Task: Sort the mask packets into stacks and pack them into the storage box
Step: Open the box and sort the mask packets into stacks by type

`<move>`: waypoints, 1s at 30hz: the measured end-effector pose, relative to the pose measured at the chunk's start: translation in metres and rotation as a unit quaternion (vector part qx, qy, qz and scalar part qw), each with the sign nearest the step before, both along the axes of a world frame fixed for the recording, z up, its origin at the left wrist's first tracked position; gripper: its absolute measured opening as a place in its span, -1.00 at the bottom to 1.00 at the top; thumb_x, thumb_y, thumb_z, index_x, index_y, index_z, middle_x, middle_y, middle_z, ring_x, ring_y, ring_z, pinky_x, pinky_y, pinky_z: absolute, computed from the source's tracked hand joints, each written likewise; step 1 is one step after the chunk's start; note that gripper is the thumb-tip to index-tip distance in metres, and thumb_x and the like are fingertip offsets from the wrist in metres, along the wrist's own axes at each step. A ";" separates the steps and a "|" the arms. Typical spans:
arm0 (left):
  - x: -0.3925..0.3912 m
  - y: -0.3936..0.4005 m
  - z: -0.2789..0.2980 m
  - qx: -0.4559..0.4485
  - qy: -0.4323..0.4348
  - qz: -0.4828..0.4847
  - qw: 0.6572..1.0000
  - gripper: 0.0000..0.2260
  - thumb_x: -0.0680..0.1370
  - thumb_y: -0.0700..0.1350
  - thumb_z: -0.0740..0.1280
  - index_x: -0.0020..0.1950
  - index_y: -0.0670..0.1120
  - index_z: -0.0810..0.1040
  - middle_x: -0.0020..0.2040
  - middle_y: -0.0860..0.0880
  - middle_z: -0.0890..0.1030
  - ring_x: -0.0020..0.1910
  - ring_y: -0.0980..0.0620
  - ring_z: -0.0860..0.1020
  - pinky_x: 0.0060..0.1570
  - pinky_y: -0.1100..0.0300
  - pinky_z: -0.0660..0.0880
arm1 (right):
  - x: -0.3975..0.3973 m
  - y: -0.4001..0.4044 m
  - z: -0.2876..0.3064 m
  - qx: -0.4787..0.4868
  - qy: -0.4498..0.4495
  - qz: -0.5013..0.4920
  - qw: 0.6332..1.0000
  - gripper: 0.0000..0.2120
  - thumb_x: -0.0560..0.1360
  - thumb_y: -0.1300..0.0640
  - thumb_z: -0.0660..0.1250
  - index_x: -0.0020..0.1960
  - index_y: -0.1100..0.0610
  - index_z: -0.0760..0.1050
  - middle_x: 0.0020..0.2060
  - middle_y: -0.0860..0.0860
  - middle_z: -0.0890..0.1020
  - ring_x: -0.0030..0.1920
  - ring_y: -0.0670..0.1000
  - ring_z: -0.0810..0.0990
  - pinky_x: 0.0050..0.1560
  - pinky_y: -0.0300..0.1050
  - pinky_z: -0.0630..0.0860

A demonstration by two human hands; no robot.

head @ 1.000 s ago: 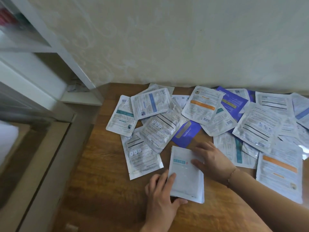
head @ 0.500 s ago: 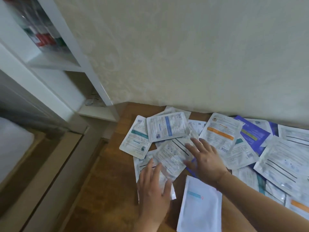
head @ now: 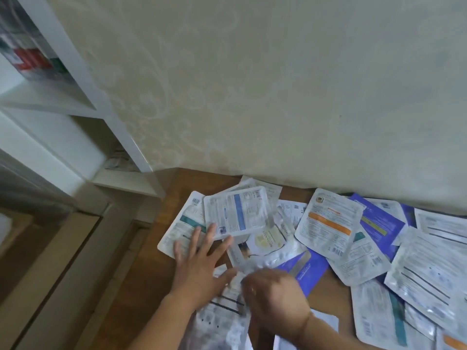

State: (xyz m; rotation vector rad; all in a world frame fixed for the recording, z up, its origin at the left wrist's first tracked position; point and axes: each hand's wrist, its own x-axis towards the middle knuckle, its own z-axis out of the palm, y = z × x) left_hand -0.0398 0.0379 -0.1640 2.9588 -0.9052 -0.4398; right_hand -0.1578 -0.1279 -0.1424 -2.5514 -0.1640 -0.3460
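Several mask packets lie scattered on the wooden table, against the wall. My left hand is spread flat, its fingers resting on a teal-striped packet and touching the edge of a blue-striped packet. My right hand is curled and grips the lower edge of a silver packet, tilted up so that its pale yellow printed face shows. A packet with black bars lies under both wrists. A plain white packet peeks out beside my right forearm. No storage box is in view.
An orange-striped packet and purple packets overlap to the right, with more white ones toward the right edge. A white shelf unit stands at the table's left end. Left of the table is a beige ledge.
Both hands have left the plain white packet and moved up into the pile. The right hand has taken hold of a silver packet and turned it up. The camera has tilted upward.
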 end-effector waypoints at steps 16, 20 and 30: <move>0.001 0.025 -0.006 -0.072 -0.052 0.014 0.996 -0.25 0.46 0.52 0.00 0.57 0.22 0.01 0.62 0.01 -0.07 0.58 -0.12 -0.13 0.41 -0.36 -0.15 | 0.027 -0.035 -0.010 -0.189 0.233 -0.014 0.954 -0.29 0.50 -0.46 -0.06 0.55 -0.14 0.07 0.54 -0.06 0.14 0.53 0.18 0.09 0.41 0.26 0.09; 0.004 0.024 -0.007 -0.036 -0.047 -0.077 0.995 -0.23 0.38 0.59 0.06 0.53 0.32 0.08 0.61 0.04 0.05 0.58 -0.12 -0.05 0.36 -0.38 -0.05 | 0.019 -0.097 -0.016 -0.203 0.218 -0.068 0.952 -0.36 0.57 -0.38 -0.15 0.56 -0.12 0.00 0.55 -0.16 0.05 0.55 -0.08 -0.12 0.48 0.18 -0.08; -0.004 0.020 0.011 -0.039 -0.035 -0.036 0.998 -0.09 0.35 0.60 0.07 0.59 0.18 -0.01 0.62 -0.01 -0.12 0.58 -0.15 -0.14 0.42 -0.28 -0.12 | 0.017 -0.152 -0.014 -0.272 0.302 -0.119 0.906 -0.36 0.53 -0.41 -0.20 0.55 -0.21 -0.01 0.55 -0.11 0.09 0.56 0.09 -0.06 0.45 0.30 -0.04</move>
